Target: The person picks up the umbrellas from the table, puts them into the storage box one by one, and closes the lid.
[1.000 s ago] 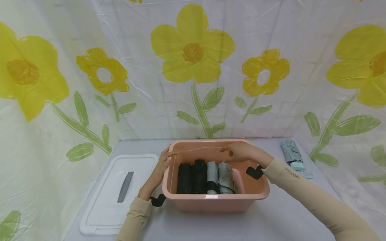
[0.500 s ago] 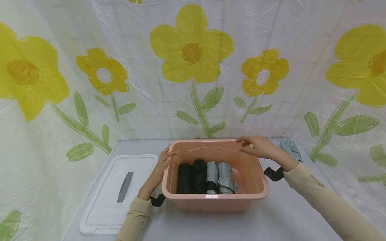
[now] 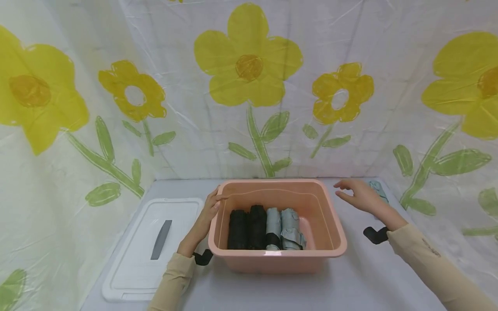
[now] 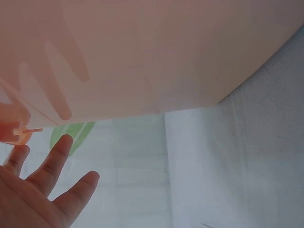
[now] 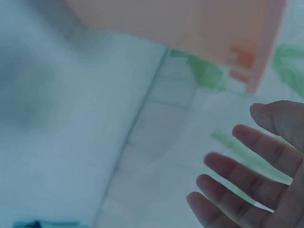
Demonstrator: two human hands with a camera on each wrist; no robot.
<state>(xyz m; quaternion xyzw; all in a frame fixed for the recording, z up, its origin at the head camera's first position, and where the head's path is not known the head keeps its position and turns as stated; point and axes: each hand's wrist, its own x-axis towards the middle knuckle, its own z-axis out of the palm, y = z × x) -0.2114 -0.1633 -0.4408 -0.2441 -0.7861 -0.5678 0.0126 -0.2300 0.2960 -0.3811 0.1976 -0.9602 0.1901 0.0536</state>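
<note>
My left hand (image 3: 207, 212) rests on the left rim of a pink plastic bin (image 3: 277, 253). In the left wrist view its fingers (image 4: 57, 154) are spread and fairly straight beside the bin's wall. Two black folded umbrellas (image 3: 257, 226) and two pale blue-grey ones (image 3: 289, 224) stand side by side in the bin. To the bin's right my right hand (image 3: 362, 196) hovers over the table, holding nothing; the right wrist view shows its fingers (image 5: 232, 173) apart and loosely extended. Behind that hand lies another pale blue folded umbrella (image 3: 377, 188), partly hidden by it.
A white lid (image 3: 130, 263) with a grey handle (image 3: 161, 240) lies flat on the table left of the bin. A white curtain (image 3: 179, 147) with yellow flowers hangs behind the table and at both sides.
My right hand has come out from over the bin and moved right, past its right rim, toward the umbrella on the table. My left hand has stayed on the left rim.
</note>
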